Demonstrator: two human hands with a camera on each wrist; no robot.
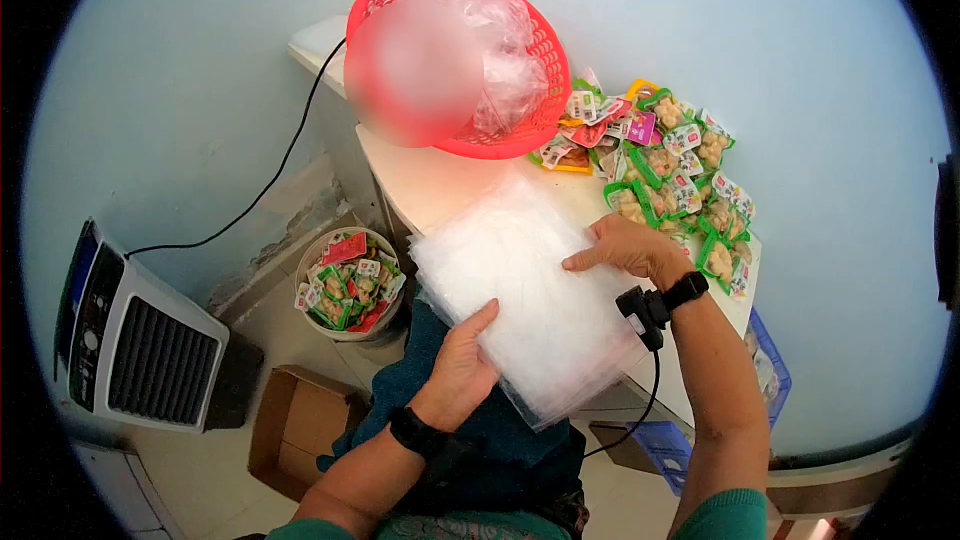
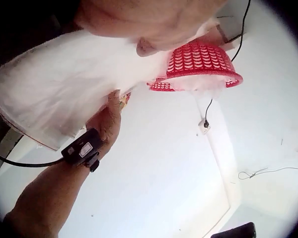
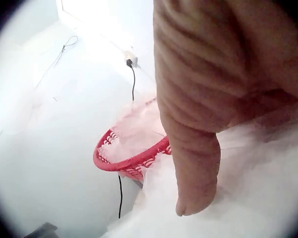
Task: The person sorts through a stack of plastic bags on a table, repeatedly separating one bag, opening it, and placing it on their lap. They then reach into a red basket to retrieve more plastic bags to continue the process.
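A stack of clear plastic bags (image 1: 530,300) is held flat between both hands, over the table's front edge. My left hand (image 1: 462,365) grips its lower left edge, thumb on top and the other fingers hidden underneath. At the upper right edge my right hand (image 1: 635,248) pinches the stack, its thumb lying across the top sheet. The right wrist view shows that thumb (image 3: 196,173) pressed on the plastic. In the left wrist view the bags (image 2: 54,84) spread out below the left hand (image 2: 149,20), and the right hand (image 2: 108,119) holds the far side.
A red basket (image 1: 558,70) of loose clear plastic stands at the table's back. Green-edged food packets (image 1: 665,195) lie heaped to the right. On the floor at left are a bucket (image 1: 300,290) of packets, a cardboard box (image 1: 262,430) and an air cooler (image 1: 150,340). Blue crates (image 1: 775,365) stand right.
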